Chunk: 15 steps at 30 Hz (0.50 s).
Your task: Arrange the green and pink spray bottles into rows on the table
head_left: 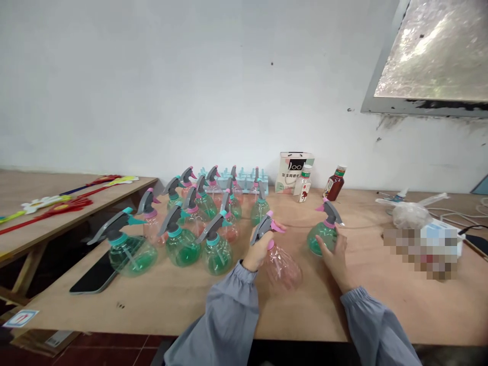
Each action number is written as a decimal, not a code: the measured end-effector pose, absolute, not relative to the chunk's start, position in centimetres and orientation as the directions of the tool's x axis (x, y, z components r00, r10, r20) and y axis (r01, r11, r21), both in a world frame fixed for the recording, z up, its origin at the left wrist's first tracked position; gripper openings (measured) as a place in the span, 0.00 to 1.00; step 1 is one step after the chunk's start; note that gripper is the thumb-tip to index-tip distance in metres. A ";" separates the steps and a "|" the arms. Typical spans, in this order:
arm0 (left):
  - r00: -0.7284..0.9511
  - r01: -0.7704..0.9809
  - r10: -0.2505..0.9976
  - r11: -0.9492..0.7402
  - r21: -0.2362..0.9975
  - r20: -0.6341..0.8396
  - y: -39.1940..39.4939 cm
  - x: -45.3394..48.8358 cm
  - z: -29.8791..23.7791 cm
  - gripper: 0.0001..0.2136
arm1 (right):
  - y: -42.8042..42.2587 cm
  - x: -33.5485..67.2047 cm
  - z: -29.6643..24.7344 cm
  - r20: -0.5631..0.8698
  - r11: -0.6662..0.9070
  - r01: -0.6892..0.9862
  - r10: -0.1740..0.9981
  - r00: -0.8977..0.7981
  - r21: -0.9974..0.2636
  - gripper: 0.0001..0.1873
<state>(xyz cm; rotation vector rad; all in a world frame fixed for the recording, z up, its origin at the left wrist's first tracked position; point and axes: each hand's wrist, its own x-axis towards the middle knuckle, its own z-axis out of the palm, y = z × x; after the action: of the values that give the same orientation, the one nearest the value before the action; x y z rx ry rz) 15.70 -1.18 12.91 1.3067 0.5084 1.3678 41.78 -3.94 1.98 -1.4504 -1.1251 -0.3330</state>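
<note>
My left hand (259,249) is closed around the neck and grey-and-pink trigger head of a pink spray bottle (284,267), whose body tilts down to the right. Farther right, my right hand (336,254) grips the side of a green spray bottle (320,235) with a pink-and-grey head; its base is at or close to the tabletop. To the left stand several more spray bottles, green ones such as the near green bottle (217,255) with teal trim and pink ones such as the pink bottle (154,226). Those at the back partly hide one another.
A dark phone (93,274) lies under the leftmost bottle. Behind stand a light blue rack (246,181), a printed box (285,173), a white-labelled bottle (304,185) and a red sauce bottle (334,185). At right lie a plastic bag (412,214) and cables. A second table (110,198) adjoins at left.
</note>
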 end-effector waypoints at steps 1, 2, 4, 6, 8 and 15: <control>0.221 -0.412 0.899 -0.266 0.872 0.379 -1.3 15.7 13.0 0.02 | -4.0 41.1 2.0 0.761 0.197 0.775 0.439 0.477 -0.600 0.41; 0.213 -0.424 0.912 -0.236 0.874 0.350 -1.4 15.6 13.2 0.03 | -4.0 40.6 2.0 0.763 0.211 0.773 0.444 0.469 -0.598 0.40; 0.224 -0.455 0.931 -0.161 0.876 0.288 -1.5 15.5 13.5 0.04 | -3.9 40.1 2.1 0.767 0.233 0.771 0.455 0.452 -0.593 0.38; 0.244 -0.468 0.939 -0.103 0.878 0.240 -1.4 15.4 13.6 0.04 | -3.8 40.0 2.2 0.772 0.249 0.772 0.463 0.435 -0.584 0.38; 0.252 -0.460 0.942 -0.085 0.884 0.221 -1.4 15.4 13.7 0.05 | -3.8 40.2 2.2 0.772 0.261 0.769 0.472 0.425 -0.583 0.38; 0.209 -0.480 0.951 -0.102 0.871 0.227 -1.6 15.6 13.6 0.03 | -3.9 40.4 2.0 0.761 0.268 0.754 0.482 0.434 -0.600 0.38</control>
<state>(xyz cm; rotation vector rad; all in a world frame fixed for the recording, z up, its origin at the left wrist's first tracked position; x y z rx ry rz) 15.61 -1.59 13.64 1.0758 0.5783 1.3247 40.40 -3.89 2.00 -1.3766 -1.2036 -0.2614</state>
